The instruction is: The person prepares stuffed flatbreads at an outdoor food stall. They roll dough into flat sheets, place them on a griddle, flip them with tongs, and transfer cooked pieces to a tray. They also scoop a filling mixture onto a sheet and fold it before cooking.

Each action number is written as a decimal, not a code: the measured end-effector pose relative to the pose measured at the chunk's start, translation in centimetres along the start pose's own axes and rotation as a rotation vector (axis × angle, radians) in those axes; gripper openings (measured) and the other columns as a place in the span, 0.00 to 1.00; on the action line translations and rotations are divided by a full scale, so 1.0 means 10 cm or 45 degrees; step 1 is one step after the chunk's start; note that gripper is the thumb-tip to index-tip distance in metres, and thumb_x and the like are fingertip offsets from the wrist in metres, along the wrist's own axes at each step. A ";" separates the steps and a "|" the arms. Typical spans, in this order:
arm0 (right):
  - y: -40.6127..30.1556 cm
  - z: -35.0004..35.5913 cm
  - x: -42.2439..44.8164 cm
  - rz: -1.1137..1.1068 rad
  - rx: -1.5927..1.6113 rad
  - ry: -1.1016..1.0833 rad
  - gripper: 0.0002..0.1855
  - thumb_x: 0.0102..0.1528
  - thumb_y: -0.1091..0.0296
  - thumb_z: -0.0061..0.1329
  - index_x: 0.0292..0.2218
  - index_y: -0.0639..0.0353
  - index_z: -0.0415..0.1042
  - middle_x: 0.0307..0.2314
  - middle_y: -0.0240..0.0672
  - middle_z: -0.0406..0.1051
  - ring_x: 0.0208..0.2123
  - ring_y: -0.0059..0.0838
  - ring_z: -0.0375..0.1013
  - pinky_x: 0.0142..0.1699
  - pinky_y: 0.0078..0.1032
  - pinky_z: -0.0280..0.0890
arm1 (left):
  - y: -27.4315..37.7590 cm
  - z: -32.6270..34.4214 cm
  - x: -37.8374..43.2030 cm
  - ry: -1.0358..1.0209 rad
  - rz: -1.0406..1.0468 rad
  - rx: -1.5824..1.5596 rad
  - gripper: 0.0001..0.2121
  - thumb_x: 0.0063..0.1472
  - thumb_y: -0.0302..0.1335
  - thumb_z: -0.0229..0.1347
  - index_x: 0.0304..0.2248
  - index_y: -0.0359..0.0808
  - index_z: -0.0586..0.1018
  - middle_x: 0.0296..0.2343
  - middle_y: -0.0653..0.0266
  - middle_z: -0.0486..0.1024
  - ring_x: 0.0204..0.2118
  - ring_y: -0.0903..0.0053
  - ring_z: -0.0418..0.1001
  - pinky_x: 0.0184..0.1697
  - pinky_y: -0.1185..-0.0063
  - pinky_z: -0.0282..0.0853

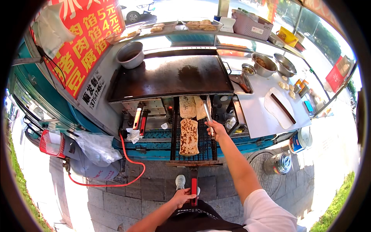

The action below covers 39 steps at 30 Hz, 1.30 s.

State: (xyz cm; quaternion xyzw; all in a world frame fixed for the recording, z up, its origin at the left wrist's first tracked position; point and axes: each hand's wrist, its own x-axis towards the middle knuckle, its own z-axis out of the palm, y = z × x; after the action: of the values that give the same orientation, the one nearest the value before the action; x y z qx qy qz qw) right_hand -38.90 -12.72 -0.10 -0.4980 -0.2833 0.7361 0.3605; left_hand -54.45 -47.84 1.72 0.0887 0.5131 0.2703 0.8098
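My left hand [184, 197] grips the red handle [194, 190] of a wire rack drawer [206, 150], which is pulled out from beneath the griddle. In my right hand [216, 130] is a pair of metal tongs [207, 110], with the far end over a pale flatbread [200, 108] at the drawer's back right. Whether the tongs pinch that bread I cannot tell. Another flatbread [187, 107] lies beside it on the left, partly under the griddle edge. Nearer to me rests a long browned flatbread [189, 137] on the rack.
A dark griddle [171, 75] spans the cart, bearing a metal pot [130, 55]. To the right, a worktop [252, 116] holds rolled dough [274, 108], a rolling pin [283, 108] and a bowl of filling [263, 64]. An orange hose [136, 177] runs to a gas cylinder [95, 169] at left.
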 end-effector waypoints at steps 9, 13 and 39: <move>0.05 -0.17 -0.47 0.064 -0.244 0.045 0.24 0.57 0.65 0.51 0.53 0.58 0.65 0.33 0.31 0.72 0.24 0.22 0.69 0.22 0.24 0.65 | 0.02 0.02 0.05 0.060 -0.038 -0.005 0.19 0.58 0.19 0.55 0.50 0.34 0.69 0.41 0.61 0.75 0.42 0.70 0.76 0.43 0.72 0.75; -0.05 -0.35 -1.48 0.259 -0.348 -0.008 0.22 0.57 0.63 0.50 0.51 0.59 0.66 0.35 0.31 0.72 0.24 0.21 0.69 0.22 0.21 0.65 | 0.10 0.07 -0.03 0.080 -0.047 0.031 0.18 0.58 0.18 0.55 0.49 0.33 0.70 0.40 0.60 0.76 0.41 0.70 0.76 0.43 0.71 0.76; -1.31 -1.75 -0.10 -0.547 -1.452 0.983 0.35 0.48 0.60 0.56 0.56 0.57 0.62 0.31 0.42 0.76 0.23 0.32 0.76 0.30 0.30 0.70 | 3.24 0.09 2.09 0.055 0.222 -0.014 0.13 0.59 0.20 0.54 0.44 0.30 0.72 0.37 0.57 0.75 0.38 0.65 0.77 0.41 0.70 0.76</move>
State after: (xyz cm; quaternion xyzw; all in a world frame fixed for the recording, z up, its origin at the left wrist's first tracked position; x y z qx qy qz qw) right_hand -18.99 -4.87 4.58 -0.7665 -0.5676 0.1580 0.2556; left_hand -58.11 -9.53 -0.57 0.1228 0.5194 0.3443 0.7724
